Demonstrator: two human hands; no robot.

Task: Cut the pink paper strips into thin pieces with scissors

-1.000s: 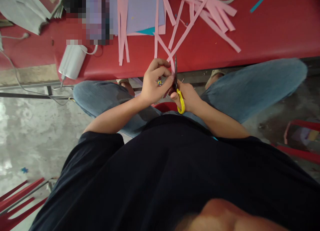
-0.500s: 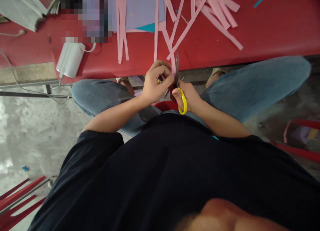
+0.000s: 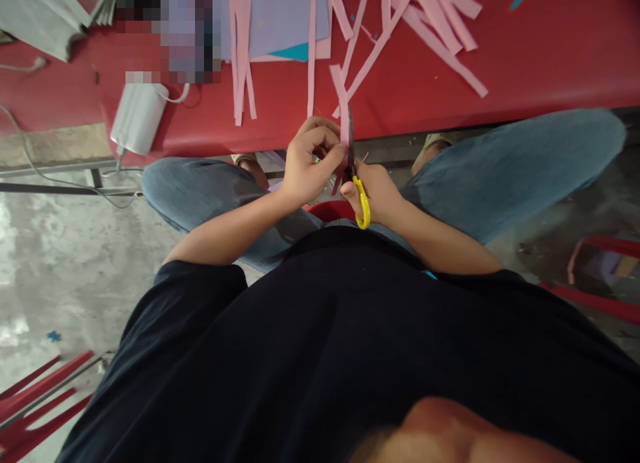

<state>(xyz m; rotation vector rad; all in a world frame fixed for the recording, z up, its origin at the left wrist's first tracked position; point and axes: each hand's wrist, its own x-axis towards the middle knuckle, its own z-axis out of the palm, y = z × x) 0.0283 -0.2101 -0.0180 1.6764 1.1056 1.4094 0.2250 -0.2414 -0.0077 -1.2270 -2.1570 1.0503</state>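
My left hand (image 3: 311,159) pinches the lower part of a pink paper strip (image 3: 342,96), which points up over the table edge. In my right hand (image 3: 377,193) are scissors (image 3: 363,206) with a yellow handle, blades upward. The dark blades lie along the strip's right side, close against or touching it; whether they are parted is hard to see. Both hands are above my lap, just in front of the table. Part of the strip is hidden behind my left fingers.
On the red table (image 3: 525,63) lie several pink strips (image 3: 435,46), lilac paper (image 3: 280,23) with a blue corner (image 3: 295,52), and a white power adapter (image 3: 140,116) with cables. A red stool (image 3: 333,211) is under me. Red chairs (image 3: 45,396) stand at both sides.
The strip's upper end now shows over the table, leaning left. My left hand has shifted slightly left, and the scissors have tilted a little to the left too.
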